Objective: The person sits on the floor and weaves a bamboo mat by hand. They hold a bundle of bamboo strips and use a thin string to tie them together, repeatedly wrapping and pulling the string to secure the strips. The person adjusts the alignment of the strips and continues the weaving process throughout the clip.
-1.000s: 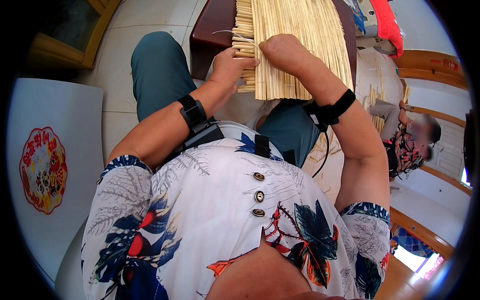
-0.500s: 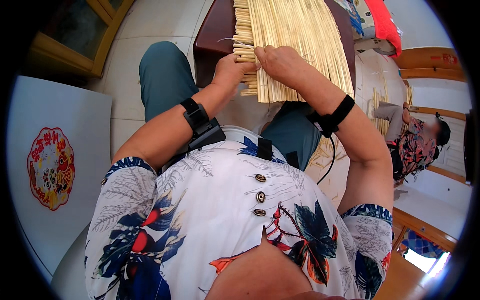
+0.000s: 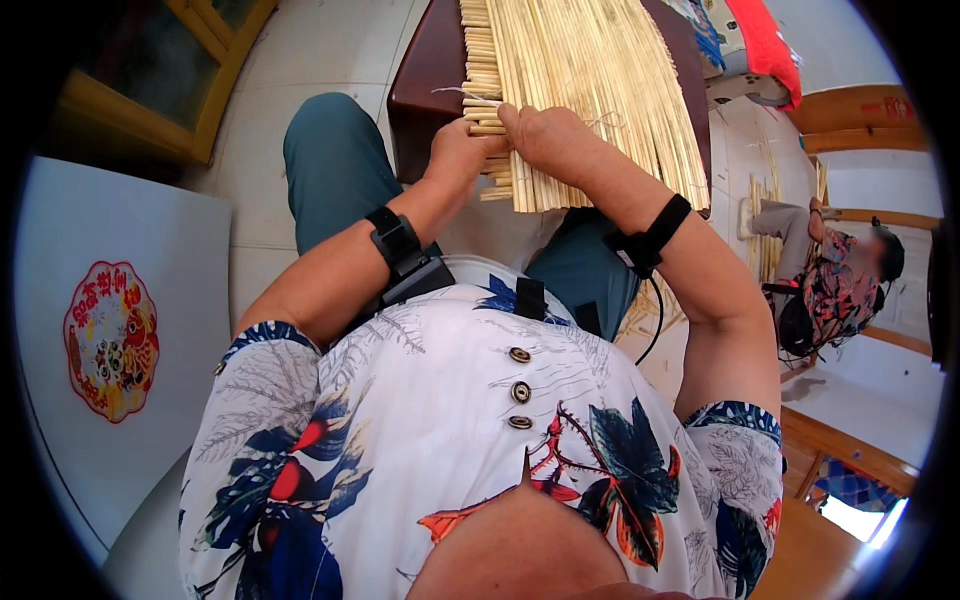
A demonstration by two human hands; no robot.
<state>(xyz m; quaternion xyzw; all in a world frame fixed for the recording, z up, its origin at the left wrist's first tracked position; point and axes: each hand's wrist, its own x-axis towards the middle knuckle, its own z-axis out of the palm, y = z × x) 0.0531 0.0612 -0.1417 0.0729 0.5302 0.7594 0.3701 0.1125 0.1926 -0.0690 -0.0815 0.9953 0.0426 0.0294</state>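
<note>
A mat of pale straw-coloured stalks (image 3: pixel 590 85) lies before me, its near end reaching over the edge of a dark brown table (image 3: pixel 415 95). At the mat's left side, where stalk ends stick out unevenly, my left hand (image 3: pixel 460 152) is closed, thumb and fingers at the stalk ends. Just right of it, my right hand (image 3: pixel 545 138) is closed in a pinch against the mat's top. A thin white string (image 3: pixel 465 94) runs from the left into its fingertips. Another loop of string (image 3: pixel 607 122) lies on the mat, right of that hand. The fingertips are partly hidden.
Both my knees flank the table's near side. A white panel with a colourful decal (image 3: pixel 150 230) stands at left, near a wood-framed cabinet (image 3: pixel 205 85). At far right another person (image 3: pixel 840 270) sits beside loose stalks (image 3: pixel 765 225). A red cloth (image 3: pixel 762 50) hangs at upper right.
The view has shifted slightly. My right hand has moved a little left and down along the mat's edge, staying closed. My left hand remains at the stalk ends.
</note>
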